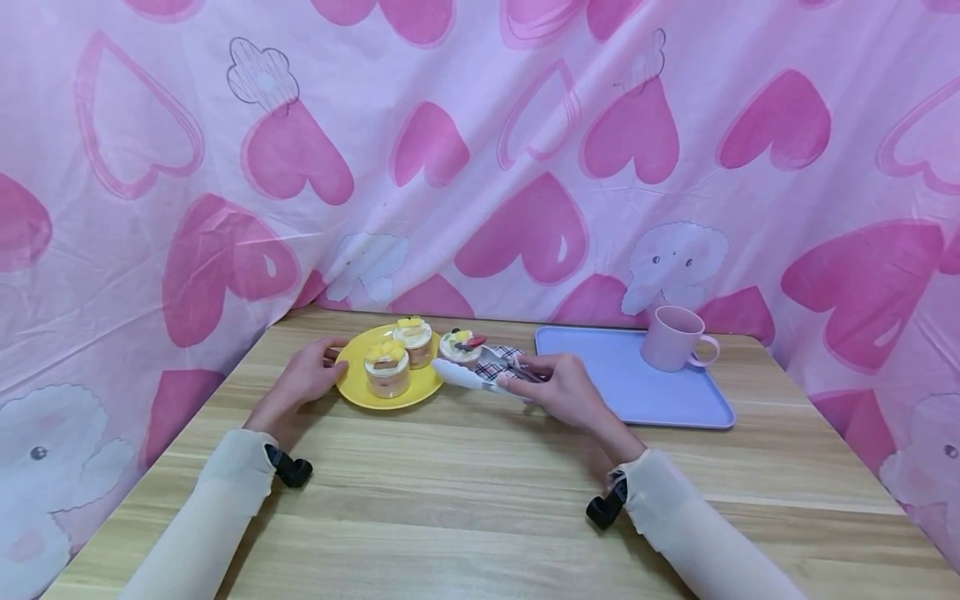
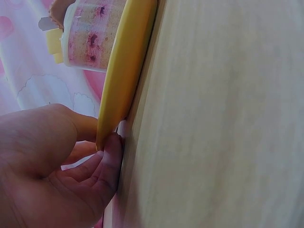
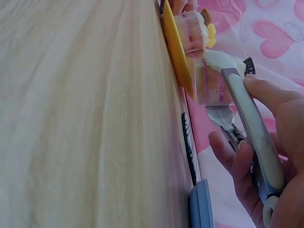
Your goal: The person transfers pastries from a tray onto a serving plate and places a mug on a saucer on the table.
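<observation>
My left hand (image 1: pixel 311 372) pinches the left rim of a round yellow plate (image 1: pixel 422 392), thumb above and fingers beneath, as the left wrist view shows. Two clear cups of layered cake, a front cup (image 1: pixel 387 382) and a back cup (image 1: pixel 417 352), stand on that plate with cream and yellow topping. With my right hand (image 1: pixel 558 387) I grip white-tipped tongs (image 3: pixel 249 111). Between the tong tips is another cake cup (image 3: pixel 210 85), topped with red and yellow fruit, at the plate's right edge. Its base is partly hidden by the plate in the right wrist view.
Right of the plate lies a plaid mat (image 1: pixel 510 353), partly behind the tongs and right hand. A blue tray (image 1: pixel 592 367) sits farther right, bearing a pink mug (image 1: pixel 670 340). A pink heart-patterned cloth (image 1: pixel 517 233) hangs behind the wooden table (image 1: pixel 435 500).
</observation>
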`<state>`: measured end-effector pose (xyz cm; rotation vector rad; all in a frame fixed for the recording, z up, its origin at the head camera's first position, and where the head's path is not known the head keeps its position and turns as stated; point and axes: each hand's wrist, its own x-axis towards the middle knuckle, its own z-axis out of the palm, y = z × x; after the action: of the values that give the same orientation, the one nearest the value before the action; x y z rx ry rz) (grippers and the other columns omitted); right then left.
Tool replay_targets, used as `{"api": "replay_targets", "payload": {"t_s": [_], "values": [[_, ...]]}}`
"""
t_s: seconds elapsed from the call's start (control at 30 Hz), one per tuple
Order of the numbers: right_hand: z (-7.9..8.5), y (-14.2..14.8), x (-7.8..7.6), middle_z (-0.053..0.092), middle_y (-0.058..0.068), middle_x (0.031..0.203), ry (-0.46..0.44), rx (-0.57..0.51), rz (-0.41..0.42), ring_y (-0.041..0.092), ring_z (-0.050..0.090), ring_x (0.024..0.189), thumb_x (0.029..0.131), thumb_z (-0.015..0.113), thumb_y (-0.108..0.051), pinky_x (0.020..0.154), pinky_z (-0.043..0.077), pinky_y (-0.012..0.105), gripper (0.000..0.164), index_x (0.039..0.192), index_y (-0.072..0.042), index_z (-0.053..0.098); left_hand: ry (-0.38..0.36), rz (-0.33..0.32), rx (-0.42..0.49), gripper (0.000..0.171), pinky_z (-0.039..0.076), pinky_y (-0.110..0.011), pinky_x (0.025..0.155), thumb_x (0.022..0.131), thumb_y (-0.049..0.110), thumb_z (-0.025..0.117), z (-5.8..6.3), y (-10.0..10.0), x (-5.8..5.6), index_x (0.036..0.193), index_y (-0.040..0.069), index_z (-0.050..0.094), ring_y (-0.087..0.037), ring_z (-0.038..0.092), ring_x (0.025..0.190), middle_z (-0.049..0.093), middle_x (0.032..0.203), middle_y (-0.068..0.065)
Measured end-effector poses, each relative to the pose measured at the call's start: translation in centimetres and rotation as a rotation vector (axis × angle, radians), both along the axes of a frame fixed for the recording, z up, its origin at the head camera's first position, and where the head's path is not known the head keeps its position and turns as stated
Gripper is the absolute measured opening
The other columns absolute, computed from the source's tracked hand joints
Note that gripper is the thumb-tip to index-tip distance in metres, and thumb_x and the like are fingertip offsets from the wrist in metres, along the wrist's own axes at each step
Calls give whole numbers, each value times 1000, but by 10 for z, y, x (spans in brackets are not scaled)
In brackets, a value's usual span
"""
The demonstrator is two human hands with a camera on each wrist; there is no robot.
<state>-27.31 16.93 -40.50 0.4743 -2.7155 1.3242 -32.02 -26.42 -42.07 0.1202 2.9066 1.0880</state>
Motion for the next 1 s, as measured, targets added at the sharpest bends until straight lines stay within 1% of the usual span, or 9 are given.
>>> {"api": "replay_targets", "payload": {"t_s": [0.07, 0.2, 0.3, 0.37, 0.47, 0.73, 1.0], "values": [[-1, -1, 0, 81, 3, 103, -5, -4, -3, 12, 58, 65, 85, 89, -57, 53, 40, 25, 72, 138, -10, 74, -1, 2, 1, 55, 53, -60, 114, 109, 13, 57, 0, 0, 0, 160, -3, 43, -47, 59, 133, 58, 146, -34], [-2, -5, -2, 80, 2, 92, -11, -2, -10, 13, 60, 61, 85, 89, -58, 52, 39, 24, 73, 138, -10, 74, 1, 2, 6, 55, 53, -60, 114, 110, 13, 57, 1, 1, 1, 160, -3, 43, -48, 59, 133, 58, 146, -35], [-2, -8, -3, 79, 4, 87, -28, -11, -2, 18, 66, 60, 85, 88, -58, 50, 40, 24, 73, 139, -11, 74, 4, 1, 10, 55, 53, -60, 114, 110, 12, 57, 0, 1, 1, 160, -3, 43, -47, 59, 133, 58, 146, -35], [-2, -10, -4, 80, 4, 86, -39, -18, 3, 24, 69, 60, 85, 88, -58, 48, 40, 24, 73, 140, -12, 74, 5, 1, 11, 54, 53, -59, 114, 110, 12, 57, 0, 1, 1, 160, -3, 44, -47, 59, 133, 58, 146, -35], [-2, -13, -5, 82, 4, 86, -39, -27, 12, 29, 72, 62, 86, 88, -57, 47, 41, 24, 72, 140, -11, 74, 4, 1, 11, 54, 53, -59, 115, 110, 12, 56, 0, 1, 1, 160, -3, 44, -47, 59, 133, 59, 146, -34], [-4, -19, -8, 80, 8, 72, -14, -34, 24, 30, 71, 60, 87, 88, -57, 47, 41, 23, 70, 140, -13, 74, -5, 9, 7, 55, 53, -59, 116, 110, 14, 57, 1, 2, 1, 161, -2, 43, -47, 59, 133, 58, 146, -33], [-7, -24, -10, 79, 6, 72, 1, -36, 28, 29, 71, 58, 86, 88, -58, 47, 44, 25, 70, 139, -14, 75, 12, 5, 5, 54, 53, -60, 115, 109, 13, 57, 1, 1, 2, 159, -4, 44, -48, 60, 132, 59, 144, -35]]}}
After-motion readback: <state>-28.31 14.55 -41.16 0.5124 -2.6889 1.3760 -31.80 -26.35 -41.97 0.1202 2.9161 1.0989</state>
